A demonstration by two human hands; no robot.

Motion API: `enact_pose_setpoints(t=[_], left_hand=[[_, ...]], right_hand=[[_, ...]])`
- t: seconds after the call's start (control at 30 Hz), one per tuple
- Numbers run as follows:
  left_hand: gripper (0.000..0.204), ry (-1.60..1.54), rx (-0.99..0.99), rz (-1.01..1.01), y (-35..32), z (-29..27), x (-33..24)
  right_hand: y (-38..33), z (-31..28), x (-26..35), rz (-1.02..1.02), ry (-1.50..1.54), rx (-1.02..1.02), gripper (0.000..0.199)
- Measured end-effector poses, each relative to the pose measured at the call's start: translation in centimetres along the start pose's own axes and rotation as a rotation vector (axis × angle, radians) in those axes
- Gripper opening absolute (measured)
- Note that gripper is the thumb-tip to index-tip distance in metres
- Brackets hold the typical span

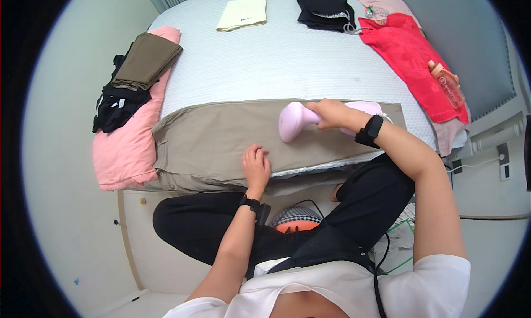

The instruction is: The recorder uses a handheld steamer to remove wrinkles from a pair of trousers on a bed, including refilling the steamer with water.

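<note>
Khaki trousers (pixel 221 130) lie lengthwise along the near edge of the bed, one part hanging over the side. A lilac handheld garment steamer (pixel 295 121) is in my right hand (pixel 331 114), whose fingers wrap round its handle. The steamer's rounded head points left over the middle of the trousers; whether it touches the cloth I cannot tell. Part of its lilac body shows beyond my wrist. My left hand (pixel 256 164) rests on the near edge of the trousers, fingers loosely extended, holding nothing.
Folded brown trousers (pixel 145 60) and black clothing (pixel 124 105) lie on a pink pillow (pixel 127 157) at left. Across the bed (pixel 221 69) are a folded cream garment (pixel 243 13) and folded black clothing (pixel 325 12). A bottle (pixel 447 84) lies on red cloth (pixel 395 52) at right.
</note>
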State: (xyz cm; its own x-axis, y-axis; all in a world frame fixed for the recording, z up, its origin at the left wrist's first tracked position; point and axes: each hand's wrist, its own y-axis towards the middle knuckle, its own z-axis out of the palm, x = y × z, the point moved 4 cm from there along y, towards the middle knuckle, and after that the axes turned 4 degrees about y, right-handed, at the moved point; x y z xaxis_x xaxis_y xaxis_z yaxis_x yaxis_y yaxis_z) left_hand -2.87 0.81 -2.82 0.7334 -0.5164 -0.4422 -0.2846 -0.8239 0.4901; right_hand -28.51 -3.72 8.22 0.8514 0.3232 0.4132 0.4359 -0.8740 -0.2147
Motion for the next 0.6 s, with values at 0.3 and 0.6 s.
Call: enact_pose_setpoints(t=[0.3, 0.6], left_hand=[[0.036, 0.551, 0.046, -0.437, 3.3, -4.0, 5.8], [0.05, 0.637, 0.106, -0.686, 0.6, -3.1, 11.2]], right_hand=[[0.6, 2.2, -3.2, -0.017, 0.092, 0.044, 0.055], [-3.1, 0.7, -3.0, -0.127, -0.007, 0.009, 0.067]])
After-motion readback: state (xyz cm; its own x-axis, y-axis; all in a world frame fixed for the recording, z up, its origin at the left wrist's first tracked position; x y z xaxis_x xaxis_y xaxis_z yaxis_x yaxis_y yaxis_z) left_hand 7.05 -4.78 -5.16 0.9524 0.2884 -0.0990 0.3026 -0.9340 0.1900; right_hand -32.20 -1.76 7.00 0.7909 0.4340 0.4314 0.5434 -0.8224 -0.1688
